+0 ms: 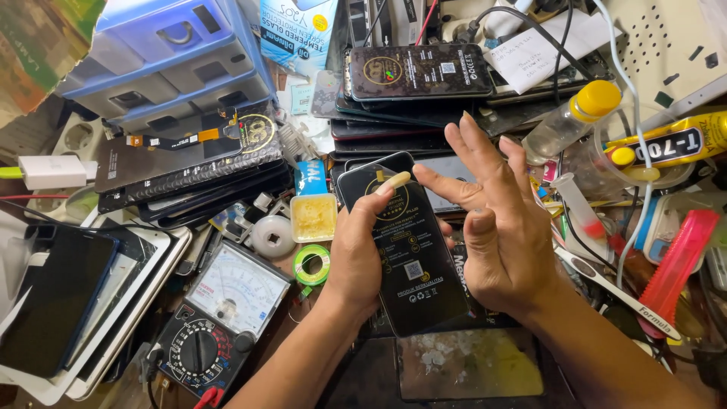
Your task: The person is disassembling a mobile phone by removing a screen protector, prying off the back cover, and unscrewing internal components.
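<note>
The left hand (356,254) clasps a black phone screen panel (405,250), its long axis running from 11 to 5 o'clock, thumb pressed on its top. The right hand (496,227), fingers spread and holding nothing, touches its 3 o'clock edge. An analog multimeter (216,318) lies at 8 o'clock, a glue bottle (564,121) at 1.
</note>
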